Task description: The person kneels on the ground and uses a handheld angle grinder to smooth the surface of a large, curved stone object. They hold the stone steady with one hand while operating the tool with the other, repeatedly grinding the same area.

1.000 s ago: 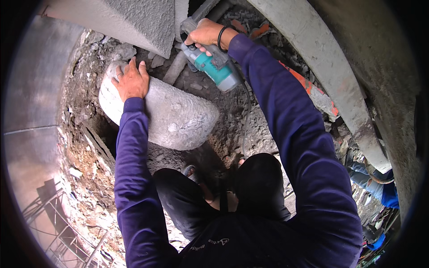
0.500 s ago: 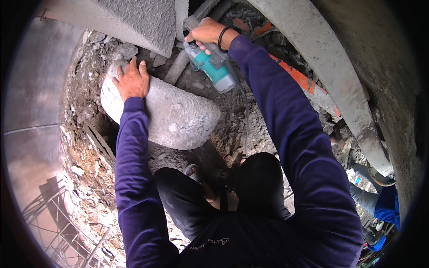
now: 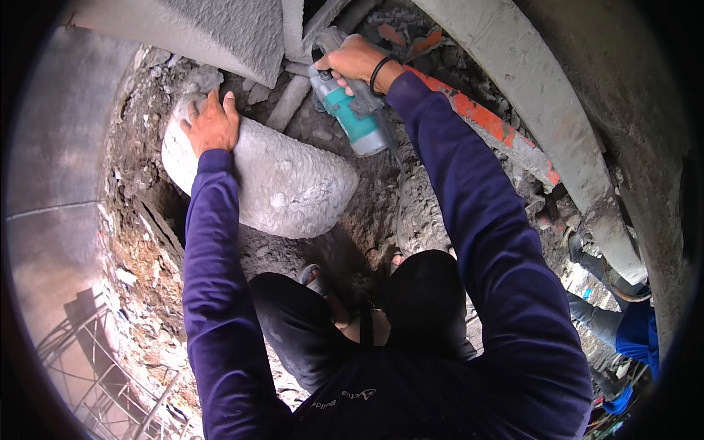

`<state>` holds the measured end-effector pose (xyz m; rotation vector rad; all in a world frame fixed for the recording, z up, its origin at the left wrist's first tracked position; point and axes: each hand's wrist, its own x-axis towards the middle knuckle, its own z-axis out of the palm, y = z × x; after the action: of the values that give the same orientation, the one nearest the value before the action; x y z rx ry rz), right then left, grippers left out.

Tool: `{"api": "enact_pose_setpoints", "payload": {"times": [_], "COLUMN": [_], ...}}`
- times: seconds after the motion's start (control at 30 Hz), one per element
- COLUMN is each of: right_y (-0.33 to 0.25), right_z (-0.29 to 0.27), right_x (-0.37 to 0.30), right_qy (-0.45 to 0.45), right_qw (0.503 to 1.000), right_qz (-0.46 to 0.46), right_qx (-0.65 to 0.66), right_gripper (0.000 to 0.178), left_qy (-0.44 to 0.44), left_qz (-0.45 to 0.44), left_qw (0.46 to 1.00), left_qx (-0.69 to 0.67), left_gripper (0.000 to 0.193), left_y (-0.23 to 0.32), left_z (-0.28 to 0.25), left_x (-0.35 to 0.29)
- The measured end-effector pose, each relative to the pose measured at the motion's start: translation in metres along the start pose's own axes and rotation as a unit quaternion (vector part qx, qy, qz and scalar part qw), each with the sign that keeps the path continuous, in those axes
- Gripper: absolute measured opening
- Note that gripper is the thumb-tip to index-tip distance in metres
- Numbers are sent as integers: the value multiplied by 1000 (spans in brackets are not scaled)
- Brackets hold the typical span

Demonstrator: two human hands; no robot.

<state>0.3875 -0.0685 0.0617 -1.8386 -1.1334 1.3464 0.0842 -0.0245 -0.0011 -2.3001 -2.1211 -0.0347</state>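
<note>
Two knees in black trousers (image 3: 297,323) are nearest to us, with a sandalled foot (image 3: 314,277) showing between them on broken, dusty ground (image 3: 422,213). Purple sleeves (image 3: 227,286) reach forward on either side. Just beyond the knees we see a pale, rough block (image 3: 297,183), rounded at its right end, lying aslant on the rubble left of centre. The left hand (image 3: 211,126) rests on its upper left part, open, palm down, with the fingers pointing away from the body; it presses against the surface without closing round anything.

To the right of the block and apart from it, we find a teal and grey power tool (image 3: 357,121), held tilted above the ground. The right hand (image 3: 355,60), with a black band (image 3: 380,73) at its wrist, is closed round the tool's grey upper part. A thin cord (image 3: 401,194) hangs from the lower end. We cannot tell whether the tool's far end touches anything.

Farther off, a grey bar (image 3: 289,104) lies behind the block, below a large concrete wedge (image 3: 213,33). At right, an orange-painted beam (image 3: 480,114) runs beside a curved grey beam (image 3: 546,103); past their lower end we glimpse a co-worker in blue (image 3: 636,334).
</note>
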Motion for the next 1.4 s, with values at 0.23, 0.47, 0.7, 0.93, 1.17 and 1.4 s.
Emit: {"api": "enact_pose_setpoints", "payload": {"times": [0.23, 0.47, 0.7, 0.93, 1.17, 1.4], "right_y": [42, 152, 301, 360, 153, -28], "right_z": [-6, -16, 23, 77, 24, -28], "right_x": [-40, -102, -184, -215, -187, -189], "right_qy": [12, 14, 64, 125, 88, -27], "right_qw": [1000, 998, 991, 985, 995, 982], "right_qz": [-17, -40, -43, 1, -39, -167], "right_qx": [15, 40, 108, 121, 15, -77], "right_gripper": [39, 33, 15, 27, 34, 38], "left_qy": [3, 3, 5, 4, -5, -3], "left_qz": [3, 2, 2, -3, -8, -10], "left_qw": [1000, 1000, 1000, 1000, 999, 999], "left_qx": [5, 2, -19, -4, -30, -32], "left_gripper": [64, 64, 67, 67, 64, 61], "left_y": [1, -2, 0, -4, 3, -1], "left_z": [-2, 3, 0, 2, -3, -10], "left_x": [0, 0, 0, 2, 1, -2]}}
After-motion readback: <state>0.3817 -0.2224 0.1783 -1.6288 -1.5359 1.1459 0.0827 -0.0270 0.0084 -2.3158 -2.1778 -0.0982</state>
